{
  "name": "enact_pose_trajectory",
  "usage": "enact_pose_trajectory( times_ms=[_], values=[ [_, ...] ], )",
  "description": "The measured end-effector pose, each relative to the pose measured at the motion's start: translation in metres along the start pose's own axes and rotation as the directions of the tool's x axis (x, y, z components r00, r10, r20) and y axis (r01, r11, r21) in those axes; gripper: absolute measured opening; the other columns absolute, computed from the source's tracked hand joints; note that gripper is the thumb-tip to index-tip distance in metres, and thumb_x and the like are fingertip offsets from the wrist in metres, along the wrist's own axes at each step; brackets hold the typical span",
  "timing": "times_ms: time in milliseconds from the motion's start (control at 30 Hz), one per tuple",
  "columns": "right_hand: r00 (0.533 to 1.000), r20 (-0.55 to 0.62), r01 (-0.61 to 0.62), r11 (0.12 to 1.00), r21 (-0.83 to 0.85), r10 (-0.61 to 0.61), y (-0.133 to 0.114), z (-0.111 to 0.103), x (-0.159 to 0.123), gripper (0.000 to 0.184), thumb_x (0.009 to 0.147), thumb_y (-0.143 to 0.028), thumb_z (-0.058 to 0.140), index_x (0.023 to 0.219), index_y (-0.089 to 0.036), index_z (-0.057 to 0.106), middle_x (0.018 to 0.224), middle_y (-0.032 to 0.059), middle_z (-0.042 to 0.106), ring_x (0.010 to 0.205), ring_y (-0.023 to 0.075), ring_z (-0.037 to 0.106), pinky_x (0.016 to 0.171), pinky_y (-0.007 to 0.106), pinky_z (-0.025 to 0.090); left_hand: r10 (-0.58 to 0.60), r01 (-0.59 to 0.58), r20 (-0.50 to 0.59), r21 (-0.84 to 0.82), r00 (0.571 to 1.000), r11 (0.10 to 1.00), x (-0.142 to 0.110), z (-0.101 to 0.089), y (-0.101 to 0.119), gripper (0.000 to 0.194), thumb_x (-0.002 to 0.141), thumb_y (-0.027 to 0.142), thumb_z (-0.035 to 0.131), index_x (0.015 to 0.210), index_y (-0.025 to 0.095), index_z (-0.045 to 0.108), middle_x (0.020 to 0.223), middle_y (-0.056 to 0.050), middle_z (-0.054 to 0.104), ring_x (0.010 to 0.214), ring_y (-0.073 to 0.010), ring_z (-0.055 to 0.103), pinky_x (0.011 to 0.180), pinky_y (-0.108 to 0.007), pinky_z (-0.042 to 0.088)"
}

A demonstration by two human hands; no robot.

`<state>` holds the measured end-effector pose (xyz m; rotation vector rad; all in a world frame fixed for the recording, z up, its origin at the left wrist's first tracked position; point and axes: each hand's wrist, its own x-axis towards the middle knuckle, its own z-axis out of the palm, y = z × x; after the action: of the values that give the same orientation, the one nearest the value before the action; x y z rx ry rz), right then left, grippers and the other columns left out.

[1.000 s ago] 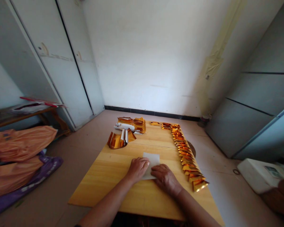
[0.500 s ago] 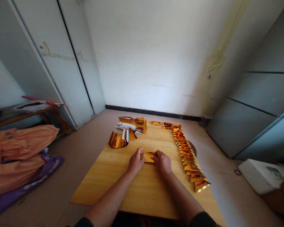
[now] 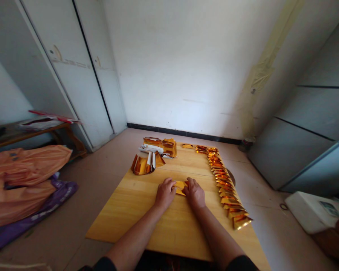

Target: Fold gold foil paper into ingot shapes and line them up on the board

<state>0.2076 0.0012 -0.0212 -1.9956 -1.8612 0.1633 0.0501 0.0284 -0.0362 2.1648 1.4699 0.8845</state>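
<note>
A small sheet of gold foil paper (image 3: 180, 186) lies low over the middle of the wooden table, between my two hands. My left hand (image 3: 166, 194) has its fingers closed on the sheet's left end. At the right end, my right hand (image 3: 194, 192) grips it with bent fingers. The hands cover both ends of the sheet, and a folded edge shows between them. Right of my hands, a long row of folded gold foil pieces (image 3: 226, 188) runs along the table's edge. Curled gold foil sheets (image 3: 142, 164) rest beyond my left hand.
More gold foil sheets (image 3: 169, 146) and a white paper roll (image 3: 151, 148) lie at the table's far left. The wooden table (image 3: 124, 210) has a pale wall behind it. Orange cloth (image 3: 25, 169) is heaped at left; a white box (image 3: 310, 210) stands at right.
My left hand's fingers have closed further over the foil sheet, and less of it shows. My right hand still grips the other end. The view has shifted slightly.
</note>
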Motion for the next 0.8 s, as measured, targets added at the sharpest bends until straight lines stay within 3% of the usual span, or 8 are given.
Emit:
enact_pose_trajectory(
  times_ms=[300,700,800],
  values=[
    [0.999,0.007,0.032,0.99,-0.136,-0.031,-0.002,0.003,-0.001,0.033,0.081,-0.02,0.065,0.11,-0.021,0.051,0.098,0.0053,0.062,0.088,0.0167,0.062,0.071,0.023,0.044,-0.042,0.037,0.064,0.082,0.997,0.996,0.0,-0.007,0.012,0.023,0.084,0.017,0.052,0.097,0.02,0.07,0.122,-0.008,0.059,0.112,-0.0188,0.056,0.1,-0.034,0.041],
    [0.999,0.026,0.049,0.979,-0.2,-0.045,-0.005,0.002,-0.001,0.021,0.084,-0.023,0.061,0.104,-0.021,0.055,0.095,0.005,0.061,0.083,0.0159,0.06,0.067,0.022,0.041,-0.094,0.064,0.114,0.237,0.989,0.969,0.001,-0.008,0.023,0.023,0.085,0.018,0.048,0.094,0.02,0.07,0.127,-0.008,0.056,0.112,-0.0198,0.055,0.098,-0.033,0.04],
    [0.999,0.002,0.042,0.97,-0.241,-0.043,-0.008,0.0,-0.002,0.02,0.089,-0.019,0.051,0.109,-0.021,0.055,0.102,0.0067,0.061,0.086,0.0164,0.057,0.069,0.024,0.041,-0.091,0.051,0.122,0.299,0.988,0.953,-0.001,-0.011,0.026,0.023,0.086,0.018,0.048,0.096,0.021,0.069,0.125,-0.007,0.056,0.109,-0.0206,0.055,0.094,-0.035,0.04]
  ],
)
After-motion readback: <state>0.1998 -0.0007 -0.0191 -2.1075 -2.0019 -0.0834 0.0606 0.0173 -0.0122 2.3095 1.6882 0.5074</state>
